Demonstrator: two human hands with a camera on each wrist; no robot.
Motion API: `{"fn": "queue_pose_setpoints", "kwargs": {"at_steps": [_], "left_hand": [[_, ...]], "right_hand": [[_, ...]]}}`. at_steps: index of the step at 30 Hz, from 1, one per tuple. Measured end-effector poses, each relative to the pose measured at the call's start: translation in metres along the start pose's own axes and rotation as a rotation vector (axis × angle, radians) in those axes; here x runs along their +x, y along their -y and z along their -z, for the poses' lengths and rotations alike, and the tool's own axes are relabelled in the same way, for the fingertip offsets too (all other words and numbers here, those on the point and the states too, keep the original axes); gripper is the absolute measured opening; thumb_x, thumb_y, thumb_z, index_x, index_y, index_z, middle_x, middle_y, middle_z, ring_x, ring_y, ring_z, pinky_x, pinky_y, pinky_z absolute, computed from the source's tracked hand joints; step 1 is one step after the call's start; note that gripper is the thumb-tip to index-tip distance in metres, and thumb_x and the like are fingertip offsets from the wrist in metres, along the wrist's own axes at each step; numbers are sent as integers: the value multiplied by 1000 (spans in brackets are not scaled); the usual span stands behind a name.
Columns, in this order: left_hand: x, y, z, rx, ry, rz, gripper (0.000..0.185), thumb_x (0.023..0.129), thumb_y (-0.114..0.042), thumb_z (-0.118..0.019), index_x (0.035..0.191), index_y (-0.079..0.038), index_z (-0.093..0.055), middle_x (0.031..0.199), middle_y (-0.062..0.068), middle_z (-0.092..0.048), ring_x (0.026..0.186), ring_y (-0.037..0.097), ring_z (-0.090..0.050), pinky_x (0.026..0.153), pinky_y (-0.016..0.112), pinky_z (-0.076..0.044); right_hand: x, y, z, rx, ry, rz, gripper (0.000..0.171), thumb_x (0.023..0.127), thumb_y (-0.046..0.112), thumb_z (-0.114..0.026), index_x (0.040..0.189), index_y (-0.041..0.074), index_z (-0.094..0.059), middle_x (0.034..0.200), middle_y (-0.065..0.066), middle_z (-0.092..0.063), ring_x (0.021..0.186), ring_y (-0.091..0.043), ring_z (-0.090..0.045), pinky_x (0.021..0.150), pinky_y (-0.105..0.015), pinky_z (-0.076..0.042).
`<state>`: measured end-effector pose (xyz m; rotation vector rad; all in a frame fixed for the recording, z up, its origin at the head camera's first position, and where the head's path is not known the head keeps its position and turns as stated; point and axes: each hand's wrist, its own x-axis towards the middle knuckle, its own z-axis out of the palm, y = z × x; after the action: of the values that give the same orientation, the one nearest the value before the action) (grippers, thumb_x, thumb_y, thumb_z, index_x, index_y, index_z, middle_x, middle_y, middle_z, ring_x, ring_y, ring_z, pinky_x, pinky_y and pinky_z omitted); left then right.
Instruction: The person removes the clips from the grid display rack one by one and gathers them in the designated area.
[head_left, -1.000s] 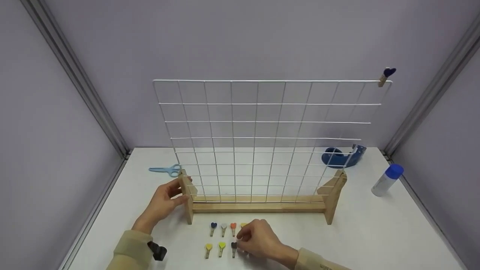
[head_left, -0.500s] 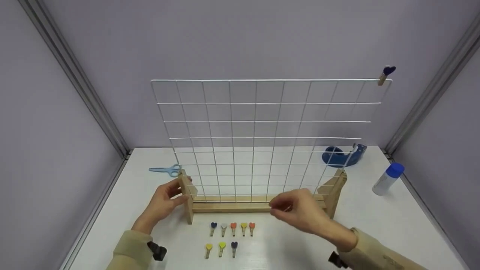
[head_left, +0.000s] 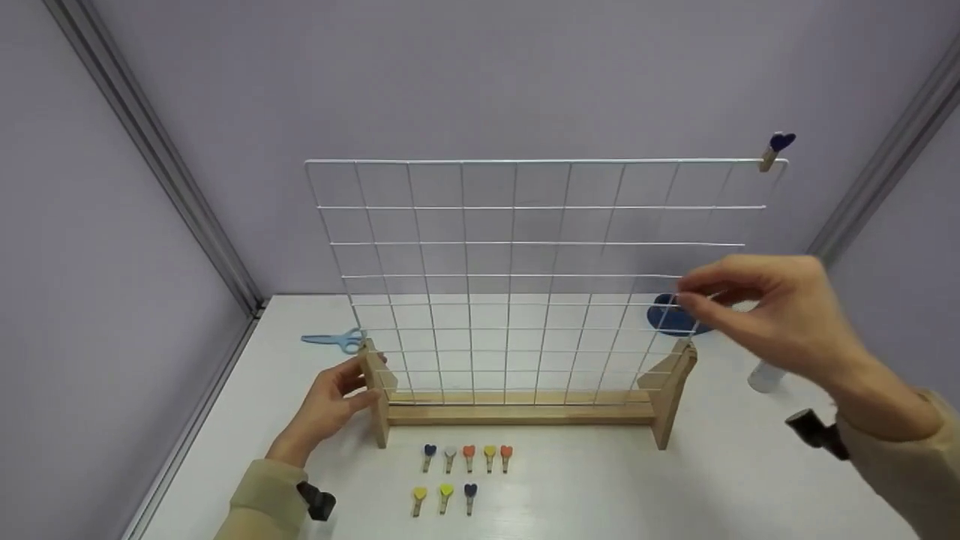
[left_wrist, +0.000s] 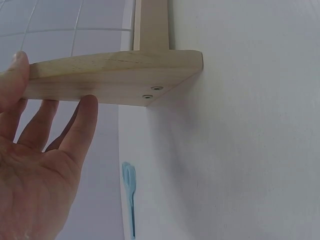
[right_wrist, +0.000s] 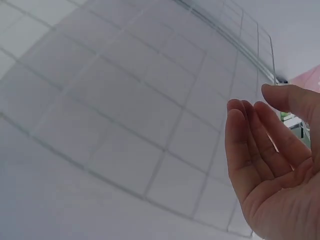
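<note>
A white wire grid [head_left: 516, 161] stands upright in a wooden stand [head_left: 521, 415]. My left hand [head_left: 322, 405] holds the stand's left side piece [left_wrist: 110, 77], thumb on one edge and fingers against its outer face. Raised before the grid's right part, my right hand [head_left: 780, 330] has bent fingers; in the right wrist view its thumb is apart from them, with nothing seen between. A dark blue heart clothespin [head_left: 780, 142] is clipped at the grid's top right corner. In front of the stand lie two rows of small heart clothespins [head_left: 469, 452], the nearer row [head_left: 446, 491] numbering three.
Light blue scissors [head_left: 337, 340] lie behind the stand's left side. A blue tape dispenser [head_left: 667, 321] and a glue stick [head_left: 765, 377] are at the right, both partly covered by my right hand and arm. Grey walls enclose the white table [head_left: 592, 487].
My right hand has left the clothespins, rising rightward to the grid's right part and uncovering the right ends of both rows. My left hand stays on the stand.
</note>
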<state>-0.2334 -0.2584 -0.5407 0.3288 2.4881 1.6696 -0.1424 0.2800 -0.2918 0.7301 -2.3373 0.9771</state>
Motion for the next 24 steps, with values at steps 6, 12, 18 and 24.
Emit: {"fn": "queue_pose_setpoints", "kwargs": {"at_steps": [6, 12, 18, 24], "left_hand": [[-1, -1, 0, -15, 7, 4, 60, 105, 1, -74, 162, -7, -59, 166, 21, -60, 154, 46, -59, 124, 51, -58], [-1, 0, 2, -23, 15, 3, 60, 105, 2, -73, 162, -9, -59, 168, 21, -59, 156, 46, -58, 127, 54, -55], [-2, -2, 1, -23, 12, 1, 60, 105, 1, -73, 163, -10, -59, 168, 21, -59, 155, 46, -59, 126, 55, -56], [-3, -3, 1, -10, 10, 10, 61, 105, -1, -74, 163, -10, -58, 170, 18, -58, 156, 45, -58, 128, 55, -54]], "right_hand": [[27, -2, 56, -150, -209, 82, 15, 90, -19, -80, 102, -10, -82, 105, 41, -72, 89, 17, -68, 86, 2, -54], [50, -14, 81, -196, -322, -16, 14, 104, -4, -74, 113, -14, -79, 109, 44, -66, 99, 13, -63, 92, -1, -51], [67, -28, 85, -138, -330, -97, 17, 106, 5, -76, 121, 2, -84, 106, 37, -71, 98, 10, -67, 93, -1, -52], [78, -38, 79, 11, -338, -33, 16, 101, -9, -74, 114, -17, -78, 105, 24, -82, 92, 4, -78, 90, -5, -60]]}}
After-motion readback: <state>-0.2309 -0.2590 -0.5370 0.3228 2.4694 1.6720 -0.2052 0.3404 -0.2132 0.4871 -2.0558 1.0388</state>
